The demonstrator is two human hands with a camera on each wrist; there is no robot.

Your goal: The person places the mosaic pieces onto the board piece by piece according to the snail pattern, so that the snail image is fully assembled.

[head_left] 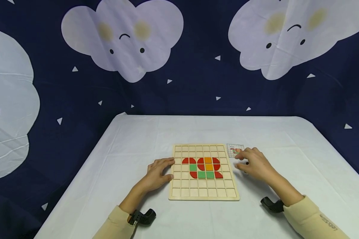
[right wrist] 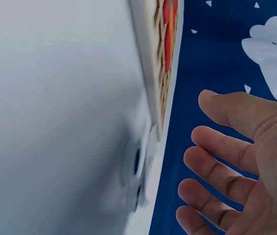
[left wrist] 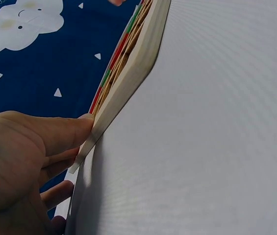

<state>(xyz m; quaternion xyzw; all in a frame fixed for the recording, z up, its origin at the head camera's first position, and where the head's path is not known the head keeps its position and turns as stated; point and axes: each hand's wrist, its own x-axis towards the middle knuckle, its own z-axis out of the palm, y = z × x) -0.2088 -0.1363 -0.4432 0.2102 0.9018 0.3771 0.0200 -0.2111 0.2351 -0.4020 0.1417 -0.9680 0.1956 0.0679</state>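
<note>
A square wooden grid board point(head_left: 194, 193) lies on the white table. Red curved pieces point(head_left: 193, 174), green squares point(head_left: 201, 174) and orange squares point(head_left: 208, 160) fill several cells near its middle. My left hand point(head_left: 158, 174) rests against the board's left edge, thumb and fingers apart; in the left wrist view its thumb point(left wrist: 74, 131) touches the board's rim. To the right of the board hovers my right hand point(head_left: 256, 164), fingers loosely bent and holding nothing. Just beyond its fingertips is a small pattern card point(head_left: 234, 146) with a coloured figure on a grid, partly hidden by the hand.
A small dark spot point(head_left: 247, 163) shows beside the right thumb; its kind cannot be made out. White cloth covers the table point(head_left: 143, 132). Behind it hangs a dark blue curtain point(head_left: 197, 99) with clouds and triangles. Each wrist carries a black device point(head_left: 146, 217).
</note>
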